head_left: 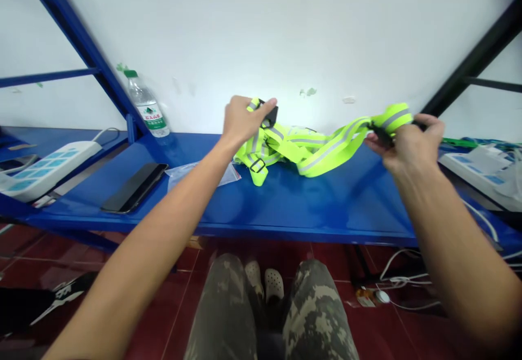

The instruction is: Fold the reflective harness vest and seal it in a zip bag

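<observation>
Neon-yellow reflective straps (332, 150) with grey stripes stretch between my two hands above a blue shelf (293, 208). Fingers closed, my left hand (243, 120) grips a black buckle (269, 116) joined to a strap end. Beneath it the webbing bunches up, and a small black slider (256, 166) shows on a hanging strap. My right hand (411, 137) is closed round the other end, near another black buckle (382, 134) and a looped piece of strap. Its fingers partly cover that buckle.
A clear plastic bag (196, 175) lies left of the straps, partly behind my left forearm. Further left are a black phone (134, 187), a water bottle (147, 104) and a power strip (53, 167). Another power strip (477, 178) and cables are at right. A white wall (277, 33) stands behind.
</observation>
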### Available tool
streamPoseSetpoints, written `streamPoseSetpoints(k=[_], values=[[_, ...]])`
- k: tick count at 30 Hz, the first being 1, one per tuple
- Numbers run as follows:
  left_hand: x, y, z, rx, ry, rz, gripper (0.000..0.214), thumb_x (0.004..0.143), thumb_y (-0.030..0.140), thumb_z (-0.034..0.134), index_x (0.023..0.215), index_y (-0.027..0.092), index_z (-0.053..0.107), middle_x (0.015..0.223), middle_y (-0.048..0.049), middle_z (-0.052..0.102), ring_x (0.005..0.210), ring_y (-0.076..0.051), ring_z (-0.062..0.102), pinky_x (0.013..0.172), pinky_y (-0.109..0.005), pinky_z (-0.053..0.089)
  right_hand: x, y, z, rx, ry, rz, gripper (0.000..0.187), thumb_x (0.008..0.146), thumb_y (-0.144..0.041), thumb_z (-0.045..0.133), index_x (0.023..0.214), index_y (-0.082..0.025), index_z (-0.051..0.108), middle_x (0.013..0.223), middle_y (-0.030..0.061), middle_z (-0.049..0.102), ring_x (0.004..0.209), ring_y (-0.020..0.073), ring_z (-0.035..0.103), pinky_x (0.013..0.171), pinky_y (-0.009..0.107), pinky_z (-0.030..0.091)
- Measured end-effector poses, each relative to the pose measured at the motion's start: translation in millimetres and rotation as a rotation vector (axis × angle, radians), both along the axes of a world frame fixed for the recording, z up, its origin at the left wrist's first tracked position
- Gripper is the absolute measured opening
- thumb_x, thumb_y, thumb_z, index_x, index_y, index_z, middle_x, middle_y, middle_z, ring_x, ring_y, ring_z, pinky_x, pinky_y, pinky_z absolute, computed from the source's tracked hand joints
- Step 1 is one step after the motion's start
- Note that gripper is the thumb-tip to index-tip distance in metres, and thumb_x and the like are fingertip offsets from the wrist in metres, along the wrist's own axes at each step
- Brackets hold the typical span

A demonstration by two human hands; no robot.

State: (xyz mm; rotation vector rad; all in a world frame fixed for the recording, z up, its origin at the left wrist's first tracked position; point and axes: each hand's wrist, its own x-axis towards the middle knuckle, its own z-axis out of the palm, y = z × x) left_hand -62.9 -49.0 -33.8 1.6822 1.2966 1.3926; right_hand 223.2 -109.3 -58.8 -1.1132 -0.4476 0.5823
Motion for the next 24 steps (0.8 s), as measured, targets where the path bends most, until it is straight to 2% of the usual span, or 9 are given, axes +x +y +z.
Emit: streamPoseSetpoints(k=[4, 7, 9, 12, 15, 17, 18, 21, 24], values=[[27.1, 16.2, -36.8, 0.122, -0.002, -0.135, 0.039, 0.090, 0.054, 0.060, 0.073, 0.019, 0.063, 0.073, -0.0039, 0.063, 0.082, -0.019, 0.060, 0.072, -0.030, 0.045, -24.1, 2.6, -17.6, -0.162, -0.093, 0.261, 0.053, 0.065, 0.001, 0.057, 0.109, -0.027, 0.046, 0.065, -0.0020, 0.067, 0.049, 0.0190, 0.065, 0.056, 0.038, 0.062], [39.9, 28.2, -62.7, 0.047, -0.054, -0.288, 0.043, 0.091, 0.060, 0.054, 0.080, 0.020, 0.066, 0.080, -0.0026, 0.067, 0.083, -0.019, 0.061, 0.075, -0.029, 0.046, -30.3, 14.1, -31.5, -0.241, -0.086, 0.482, 0.038, 0.065, -0.001, 0.060, 0.097, -0.022, 0.057, 0.071, 0.0027, 0.069, 0.060, 0.0197, 0.071, 0.064, 0.037, 0.064], [42.1, 32.9, -77.0, -0.045, -0.080, -0.295, 0.050, 0.090, 0.068, 0.051, 0.081, 0.021, 0.065, 0.082, -0.0030, 0.067, 0.087, -0.020, 0.062, 0.080, -0.030, 0.047, -30.2, 22.7, -38.1, -0.260, -0.075, 0.598, 0.031, 0.066, -0.004, 0.061, 0.092, -0.020, 0.060, 0.077, 0.0040, 0.070, 0.068, 0.0192, 0.073, 0.072, 0.036, 0.065], [37.2, 35.2, -91.0, -0.162, -0.069, -0.217, 0.061, 0.088, 0.078, 0.041, 0.083, 0.022, 0.063, 0.094, -0.0063, 0.070, 0.100, -0.025, 0.062, 0.090, -0.035, 0.047, -27.5, 29.8, -44.3, -0.173, -0.096, 0.728, 0.034, 0.069, -0.011, 0.067, 0.099, -0.025, 0.061, 0.093, 0.0017, 0.072, 0.086, 0.0192, 0.075, 0.088, 0.037, 0.063], [28.9, 33.1, -93.1, -0.215, 0.036, -0.185, 0.063, 0.088, 0.080, 0.036, 0.092, 0.024, 0.065, 0.115, -0.0090, 0.069, 0.118, -0.029, 0.058, 0.096, -0.040, 0.045, -27.5, 29.2, -50.8, -0.028, -0.151, 0.844, 0.055, 0.066, -0.019, 0.074, 0.116, -0.035, 0.059, 0.107, -0.0025, 0.070, 0.104, 0.0206, 0.072, 0.098, 0.040, 0.058], [25.2, 29.5, -89.2, -0.213, 0.114, -0.214, 0.061, 0.091, 0.077, 0.034, 0.095, 0.026, 0.066, 0.121, -0.0093, 0.068, 0.126, -0.029, 0.054, 0.100, -0.042, 0.044, -30.9, 28.0, -57.6, 0.037, -0.209, 0.873, 0.068, 0.059, -0.016, 0.079, 0.120, -0.038, 0.059, 0.114, -0.0036, 0.070, 0.109, 0.0211, 0.070, 0.101, 0.041, 0.055], [24.3, 27.2, -86.7, -0.212, 0.142, -0.249, 0.059, 0.092, 0.075, 0.033, 0.094, 0.025, 0.066, 0.121, -0.0094, 0.069, 0.127, -0.029, 0.053, 0.101, -0.042, 0.043, -33.3, 28.1, -61.8, 0.048, -0.251, 0.857, 0.067, 0.056, -0.014, 0.080, 0.117, -0.036, 0.062, 0.113, -0.0032, 0.070, 0.107, 0.0212, 0.070, 0.100, 0.041, 0.055], [23.4, 21.0, -81.5, -0.200, 0.158, -0.415, 0.052, 0.094, 0.065, 0.037, 0.085, 0.022, 0.065, 0.119, -0.0095, 0.069, 0.124, -0.028, 0.054, 0.103, -0.039, 0.041, -39.1, 32.9, -75.5, -0.005, -0.417, 0.725, 0.042, 0.058, -0.019, 0.083, 0.097, -0.027, 0.071, 0.097, -0.0001, 0.072, 0.090, 0.0204, 0.071, 0.091, 0.040, 0.058], [21.3, 19.5, -81.5, -0.147, 0.157, -0.557, 0.034, 0.091, 0.047, 0.046, 0.081, 0.019, 0.063, 0.109, -0.0089, 0.068, 0.109, -0.025, 0.058, 0.095, -0.038, 0.044, -34.7, 42.1, -87.4, -0.019, -0.582, 0.612, 0.024, 0.065, -0.027, 0.083, 0.087, -0.023, 0.075, 0.084, 0.0017, 0.070, 0.077, 0.0189, 0.067, 0.077, 0.039, 0.058]])
